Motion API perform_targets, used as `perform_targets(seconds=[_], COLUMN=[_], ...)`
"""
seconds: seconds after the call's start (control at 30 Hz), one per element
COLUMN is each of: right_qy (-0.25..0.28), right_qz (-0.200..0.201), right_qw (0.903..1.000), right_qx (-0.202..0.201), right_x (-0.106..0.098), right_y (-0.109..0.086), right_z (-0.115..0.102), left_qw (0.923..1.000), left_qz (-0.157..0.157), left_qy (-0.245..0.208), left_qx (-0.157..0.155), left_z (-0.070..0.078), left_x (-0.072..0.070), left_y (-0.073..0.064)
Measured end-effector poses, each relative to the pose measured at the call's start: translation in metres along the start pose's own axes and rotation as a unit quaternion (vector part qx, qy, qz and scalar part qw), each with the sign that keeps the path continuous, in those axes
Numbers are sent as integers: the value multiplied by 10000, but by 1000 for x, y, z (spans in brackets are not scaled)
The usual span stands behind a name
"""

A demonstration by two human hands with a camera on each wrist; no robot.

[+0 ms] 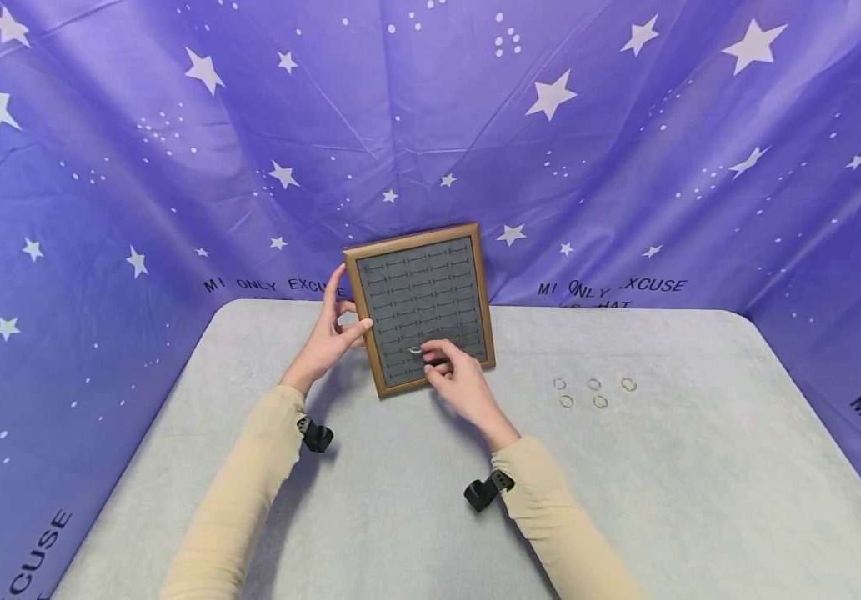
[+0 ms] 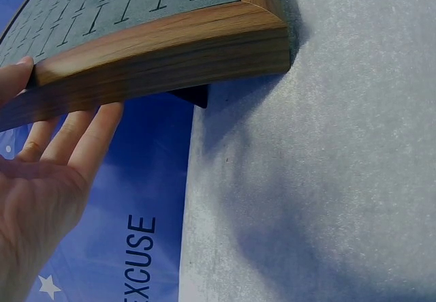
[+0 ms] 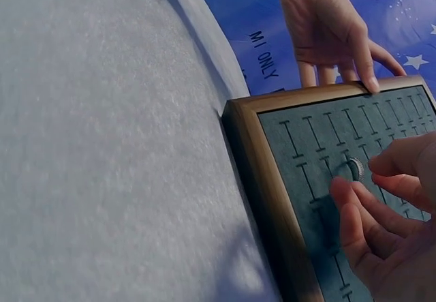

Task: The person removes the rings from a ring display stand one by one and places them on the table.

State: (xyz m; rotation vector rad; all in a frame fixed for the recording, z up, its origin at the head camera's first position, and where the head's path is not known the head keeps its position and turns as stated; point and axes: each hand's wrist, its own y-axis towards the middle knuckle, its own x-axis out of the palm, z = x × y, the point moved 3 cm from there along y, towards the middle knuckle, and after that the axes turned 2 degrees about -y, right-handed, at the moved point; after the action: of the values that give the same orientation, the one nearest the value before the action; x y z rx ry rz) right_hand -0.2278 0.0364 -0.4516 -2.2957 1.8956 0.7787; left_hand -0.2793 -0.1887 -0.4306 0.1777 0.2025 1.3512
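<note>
A ring display board (image 1: 422, 308), dark grey with a wooden frame, stands tilted back on the table with rows of slots. My left hand (image 1: 328, 337) holds its left edge, thumb on the front and fingers behind, as the left wrist view also shows. A silvery ring (image 3: 355, 169) stands in a slot near the lower part of the board. Close beside that ring is my right hand (image 1: 462, 385), its bent fingers spread around it. In the right wrist view the thumb and fingertips look parted; whether one touches the ring is unclear.
Several loose rings, among them a thicker one (image 1: 628, 384), lie in two rows on the grey table (image 1: 700, 467) right of the board. A purple curtain (image 1: 415, 108) with white stars hangs behind. A dark support (image 2: 194, 95) shows behind the board.
</note>
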Motion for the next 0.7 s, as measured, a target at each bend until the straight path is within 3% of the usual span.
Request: perform_targets(seconds=[0.37,0.7], right_qy=[-256,-181], right_qz=[4,175], right_qw=[9997,9996], right_qx=[-34,97], right_x=[12,16], right_y=[8,10], right_z=[0,0], left_qw=[10000,10000], left_qz=[18,-20], left_qy=[76,62], left_qx=[-23,-50], left_z=[2,1], left_x=[2,1], left_y=[0,0])
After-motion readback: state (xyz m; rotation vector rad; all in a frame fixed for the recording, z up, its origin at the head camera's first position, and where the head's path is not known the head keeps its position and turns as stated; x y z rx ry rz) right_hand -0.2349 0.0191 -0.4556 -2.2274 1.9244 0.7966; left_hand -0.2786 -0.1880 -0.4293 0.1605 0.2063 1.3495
